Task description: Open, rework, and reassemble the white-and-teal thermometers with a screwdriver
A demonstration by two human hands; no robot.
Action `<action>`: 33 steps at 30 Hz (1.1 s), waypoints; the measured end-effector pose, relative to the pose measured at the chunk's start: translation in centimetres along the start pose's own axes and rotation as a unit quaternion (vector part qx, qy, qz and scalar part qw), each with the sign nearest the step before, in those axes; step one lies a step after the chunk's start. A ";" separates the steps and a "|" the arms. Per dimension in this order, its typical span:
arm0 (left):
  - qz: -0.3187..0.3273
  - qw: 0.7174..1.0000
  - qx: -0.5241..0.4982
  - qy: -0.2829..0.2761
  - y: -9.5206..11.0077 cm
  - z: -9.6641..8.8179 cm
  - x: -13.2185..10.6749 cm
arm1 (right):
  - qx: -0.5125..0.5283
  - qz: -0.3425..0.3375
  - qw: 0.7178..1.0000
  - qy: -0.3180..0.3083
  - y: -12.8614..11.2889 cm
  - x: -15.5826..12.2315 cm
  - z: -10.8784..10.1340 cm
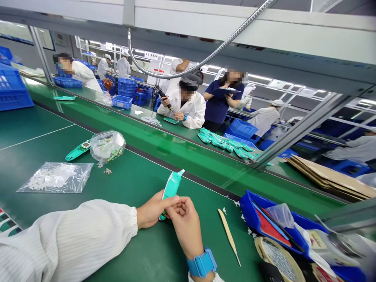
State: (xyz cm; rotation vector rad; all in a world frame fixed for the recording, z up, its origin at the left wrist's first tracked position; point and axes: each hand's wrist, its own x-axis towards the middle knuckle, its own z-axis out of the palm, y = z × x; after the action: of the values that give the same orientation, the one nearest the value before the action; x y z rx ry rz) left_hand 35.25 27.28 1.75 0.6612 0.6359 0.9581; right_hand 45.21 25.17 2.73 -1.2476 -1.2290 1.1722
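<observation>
My left hand (152, 210) and my right hand (184, 221) meet over the green bench near its front middle. Both are closed round the lower end of a teal and white handheld device (172, 187), which stands tilted with its tip up and away from me. My right wrist wears a blue band (202, 263). A pale wooden stick (228, 234) lies on the mat just right of my right hand.
A clear bag of small white parts (55, 177), a crumpled bag of parts (107, 145) and another teal device (78, 150) lie to the left. A blue bin (249, 211) and tape rolls (276, 256) sit right. Several co-workers work beyond the conveyor belt (176, 150).
</observation>
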 end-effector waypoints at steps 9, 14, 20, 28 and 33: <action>0.070 0.987 0.088 0.118 2.2 -1.9 2.2 | -0.075 -0.005 0.997 -0.011 2.2 2.2 -1.3; 0.112 0.953 0.196 0.203 5.9 -4.5 6.3 | -0.113 -0.033 0.993 -0.010 3.1 3.7 -1.0; 0.187 0.908 0.280 0.251 9.5 -4.9 13.1 | -0.142 -0.063 0.988 -0.015 3.2 3.6 -1.3; 0.284 0.866 0.314 0.265 10.1 -3.3 17.8 | -0.159 -0.072 0.984 -0.032 3.8 3.8 -1.7; 0.323 0.821 0.390 0.265 10.0 -2.4 16.9 | -0.185 -0.072 0.980 -0.029 3.5 4.0 -1.9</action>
State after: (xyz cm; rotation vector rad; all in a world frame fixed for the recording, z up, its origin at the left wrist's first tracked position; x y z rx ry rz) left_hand 35.53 46.86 4.41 1.4203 1.3908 1.5505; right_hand 47.29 29.19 -0.65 -1.3728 -1.6066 0.9056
